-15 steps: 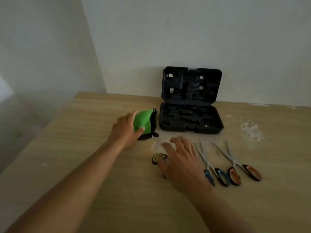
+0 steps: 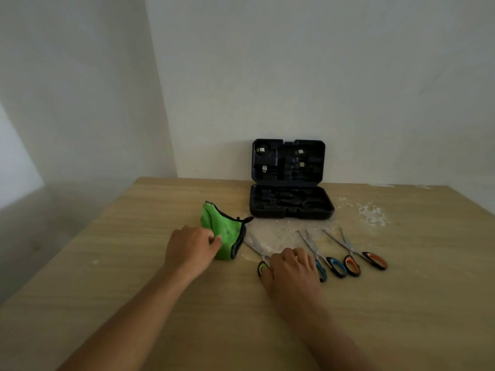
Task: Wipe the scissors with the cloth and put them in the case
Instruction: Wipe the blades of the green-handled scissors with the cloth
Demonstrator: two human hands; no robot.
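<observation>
A person's left hand [image 2: 190,247] pinched the near edge of a green cloth [image 2: 224,231] with dark trim, thumb and fingers curled onto the fabric, as the cloth lay bunched on a pale wooden surface [image 2: 134,290] just left of the scissors. The right hand [image 2: 290,266] rested, fingers curled, over the handles of the green-handled scissors [image 2: 259,257], the leftmost of 3 pairs; one green loop showed at the hand's left edge and the blades pointed away toward the case, though whether the fingers actually gripped the handles could not be told. To the right lay the blue-handled scissors [image 2: 325,259] just beside the hand, and beyond them the orange-handled scissors [image 2: 360,257], both pairs flat on the surface with blades slightly parted and tips aimed at the wall. A black moulded case [image 2: 290,202] stood open behind them, its base flat on the surface and its lid upright against the white wall [image 2: 294,76]. White powdery residue [image 2: 372,214] marked the surface right of the case and under the blades
</observation>
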